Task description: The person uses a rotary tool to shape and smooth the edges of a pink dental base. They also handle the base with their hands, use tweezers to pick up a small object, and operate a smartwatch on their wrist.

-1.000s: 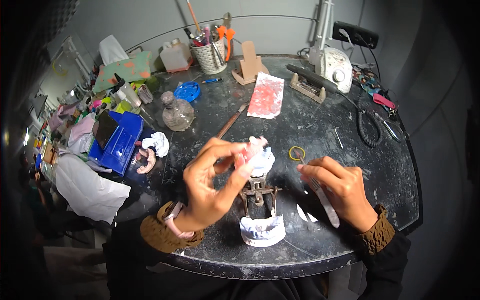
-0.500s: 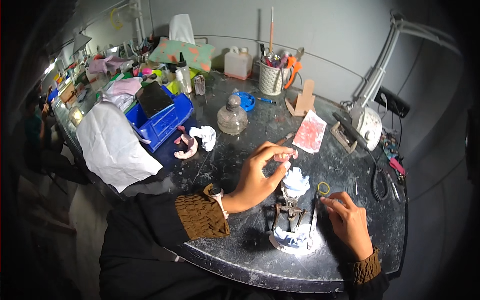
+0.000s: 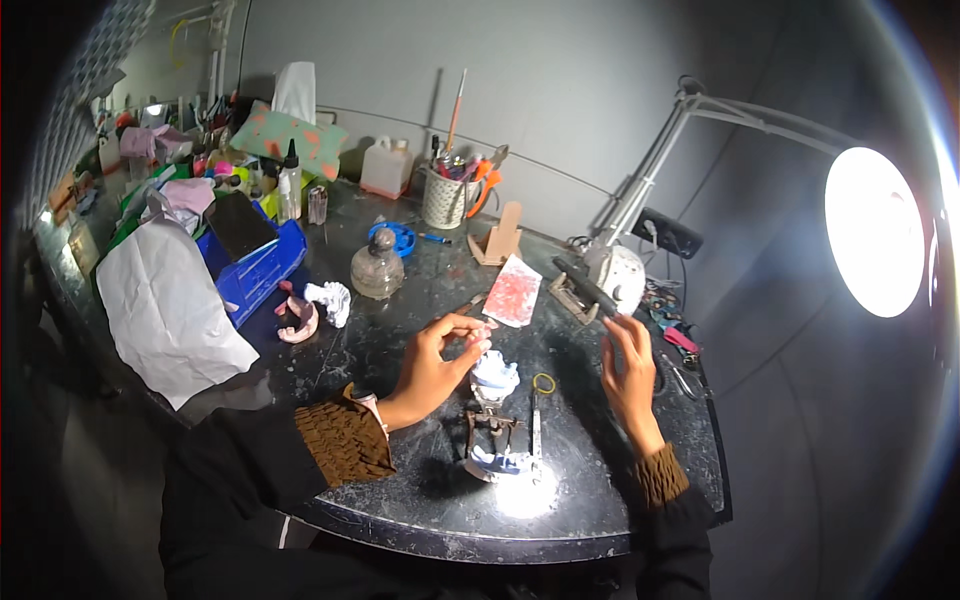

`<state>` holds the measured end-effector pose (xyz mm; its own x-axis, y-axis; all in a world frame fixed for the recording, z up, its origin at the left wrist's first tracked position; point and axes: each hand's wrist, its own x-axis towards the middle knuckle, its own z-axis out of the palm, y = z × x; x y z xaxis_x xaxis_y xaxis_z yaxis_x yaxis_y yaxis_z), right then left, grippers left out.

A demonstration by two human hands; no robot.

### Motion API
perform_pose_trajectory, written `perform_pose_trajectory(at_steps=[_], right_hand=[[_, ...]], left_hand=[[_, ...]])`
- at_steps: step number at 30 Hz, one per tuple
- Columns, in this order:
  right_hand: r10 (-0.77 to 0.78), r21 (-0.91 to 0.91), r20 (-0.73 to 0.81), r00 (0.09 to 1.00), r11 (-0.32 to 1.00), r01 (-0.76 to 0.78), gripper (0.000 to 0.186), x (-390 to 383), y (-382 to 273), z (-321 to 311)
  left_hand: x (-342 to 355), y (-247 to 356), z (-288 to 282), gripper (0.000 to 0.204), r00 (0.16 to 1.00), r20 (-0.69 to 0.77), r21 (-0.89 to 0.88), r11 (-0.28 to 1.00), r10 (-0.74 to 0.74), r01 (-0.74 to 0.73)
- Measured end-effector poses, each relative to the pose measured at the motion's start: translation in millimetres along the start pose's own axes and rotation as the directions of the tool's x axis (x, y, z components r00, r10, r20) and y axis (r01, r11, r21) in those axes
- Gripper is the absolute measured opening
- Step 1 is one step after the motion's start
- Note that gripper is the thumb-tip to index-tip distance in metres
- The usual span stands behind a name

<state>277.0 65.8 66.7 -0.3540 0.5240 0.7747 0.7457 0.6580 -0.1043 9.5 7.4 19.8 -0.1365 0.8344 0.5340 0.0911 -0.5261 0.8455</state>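
Observation:
My left hand pinches a small pink piece, partly hidden by the fingers, above a pale blue dental cast. That cast sits on a metal articulator, whose front part carries another pale cast. Farther right, my right hand has its fingertips closed on the near end of a black handpiece at its stand. A metal instrument lies beside the articulator with a yellow band near its top. A red-smeared paper lies behind both hands.
A blue bin and white sheet crowd the left. Pink pieces, a glass jar and a pen cup stand or lie behind. A lit lamp hangs at right, near the desk's curved edge.
My right hand has let go of the metal instrument held a second ago and moved up to the handpiece. My left hand keeps the pink piece. The view has shifted, bringing the lamp into frame.

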Motion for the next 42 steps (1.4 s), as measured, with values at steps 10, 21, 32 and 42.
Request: perform_pose_trajectory(at_steps=[10,21,32,42], right_hand=[[0.088,-0.327,0.361,0.929,0.944,0.038,0.045,63,92,98],[0.185,-0.044,0.551,0.814,0.98,-0.193,0.051,44,102,56],[0.227,-0.042,0.555,0.8,0.969,-0.245,0.051,15,113,10],[0.273,0.194,0.319,0.908,0.919,-0.344,0.039,-13,64,-22]], left_hand=[[-4,2,-6,0.015,0.992,0.005,0.367,0.923,0.123,-0.116],[4,3,-25,0.013,0.989,0.146,0.59,0.801,0.012,-0.097],[4,5,-17,0.016,0.987,0.156,0.64,0.766,-0.046,-0.066],[5,4,-20,0.016,0.986,0.167,0.693,0.713,-0.009,-0.111]])
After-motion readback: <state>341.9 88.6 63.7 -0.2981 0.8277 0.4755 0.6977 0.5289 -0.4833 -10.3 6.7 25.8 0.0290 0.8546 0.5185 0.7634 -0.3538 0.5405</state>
